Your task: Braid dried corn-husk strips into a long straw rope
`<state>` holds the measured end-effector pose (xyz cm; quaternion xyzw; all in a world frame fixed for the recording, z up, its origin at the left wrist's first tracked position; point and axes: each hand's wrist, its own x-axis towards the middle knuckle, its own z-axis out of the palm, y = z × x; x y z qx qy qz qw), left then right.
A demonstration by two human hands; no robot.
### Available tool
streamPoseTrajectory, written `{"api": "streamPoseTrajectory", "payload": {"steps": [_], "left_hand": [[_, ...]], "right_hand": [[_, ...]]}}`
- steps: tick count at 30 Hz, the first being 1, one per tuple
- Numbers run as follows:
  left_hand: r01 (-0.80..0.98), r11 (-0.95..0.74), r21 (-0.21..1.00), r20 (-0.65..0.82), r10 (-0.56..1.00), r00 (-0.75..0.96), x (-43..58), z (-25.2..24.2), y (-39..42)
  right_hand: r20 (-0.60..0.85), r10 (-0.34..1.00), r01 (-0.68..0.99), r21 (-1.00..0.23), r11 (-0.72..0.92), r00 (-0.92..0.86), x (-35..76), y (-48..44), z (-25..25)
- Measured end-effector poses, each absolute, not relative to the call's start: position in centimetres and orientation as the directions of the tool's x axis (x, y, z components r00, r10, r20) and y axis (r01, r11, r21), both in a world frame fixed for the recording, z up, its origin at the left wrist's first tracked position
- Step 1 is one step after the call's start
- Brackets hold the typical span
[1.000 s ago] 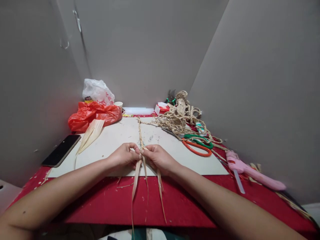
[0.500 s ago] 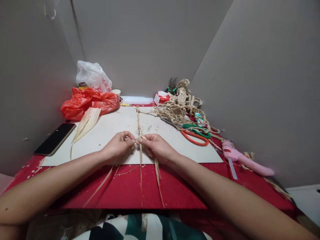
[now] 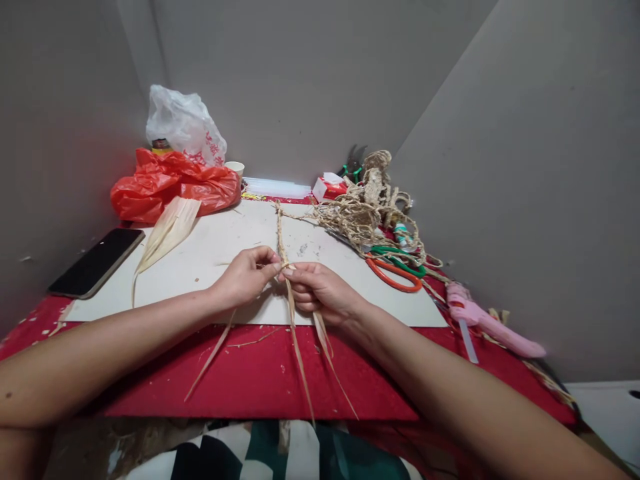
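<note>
A braided cord (image 3: 281,233) of dry, straw-coloured husk strips runs from the far side of the white board (image 3: 240,227) toward me. At its near end my left hand (image 3: 253,277) pinches the strips between thumb and forefinger. Right beside it, my right hand (image 3: 320,287) is closed on the strips too, its thumb on top. Loose strips (image 3: 299,360) hang from the hands over the board's near edge onto the red cloth (image 3: 250,393). The exact crossing of the strips is partly hidden by my fingers.
At the left lie a phone (image 3: 97,263), a dry husk leaf (image 3: 173,230) and a red plastic bag (image 3: 175,190). Coiled braided rope (image 3: 360,217), scissors with orange and green handles (image 3: 395,275) and a pink glue gun (image 3: 493,323) are at the right.
My left hand has moved right, up against the right hand, at the braid's end. The middle loose strip now slants rightward. The camera view has shifted slightly.
</note>
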<state>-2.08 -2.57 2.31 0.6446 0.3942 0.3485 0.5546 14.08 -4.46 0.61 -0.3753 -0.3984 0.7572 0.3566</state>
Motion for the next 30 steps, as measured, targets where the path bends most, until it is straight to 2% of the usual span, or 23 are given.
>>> {"api": "streamPoseTrajectory", "payload": {"steps": [4,8,11,15,17,19,23,26,28,30], "left_hand": [[0.136,-0.097,0.986,0.018,0.872,0.490,-2.4,1.7,-2.4],[0.229,-0.228,0.946,0.070,0.836,0.545,-2.9,1.8,-2.4],[0.389,-0.384,0.837,0.110,0.815,0.568,-3.2,2.3,-2.4],[0.571,-0.558,0.602,0.176,0.791,0.587,-3.7,2.7,-2.1],[0.577,-0.597,0.557,0.210,0.774,0.598,-3.8,2.6,-2.1],[0.548,-0.600,0.583,0.220,0.766,0.604,-3.8,2.5,-2.1],[0.387,-0.464,0.797,0.160,0.779,0.606,-3.5,2.2,-2.1],[0.174,-0.238,0.956,0.085,0.788,0.609,-3.1,1.8,-1.9],[0.073,-0.025,0.997,-0.026,0.773,0.634,-3.0,1.6,-1.8],[0.050,0.117,0.992,-0.121,0.746,0.654,-3.0,1.5,-1.7]], "right_hand": [[-0.301,0.826,-0.256,-0.851,-0.458,-0.476,14.2,-4.4,0.6],[-0.331,0.804,-0.280,-0.815,-0.507,-0.494,14.3,-4.2,0.6],[-0.338,0.791,-0.282,-0.803,-0.525,-0.511,14.3,-4.1,0.5],[-0.343,0.783,-0.268,-0.805,-0.530,-0.519,14.4,-4.0,0.4],[-0.342,0.783,-0.264,-0.807,-0.528,-0.519,14.4,-4.0,0.4],[-0.343,0.780,-0.264,-0.805,-0.531,-0.523,14.5,-4.0,0.4],[-0.345,0.771,-0.268,-0.796,-0.542,-0.536,14.5,-4.0,0.4],[-0.343,0.764,-0.262,-0.797,-0.545,-0.546,14.4,-4.0,0.4],[-0.339,0.761,-0.254,-0.801,-0.542,-0.553,14.4,-3.9,0.3],[-0.337,0.756,-0.256,-0.798,-0.546,-0.561,14.5,-3.8,0.3]]}}
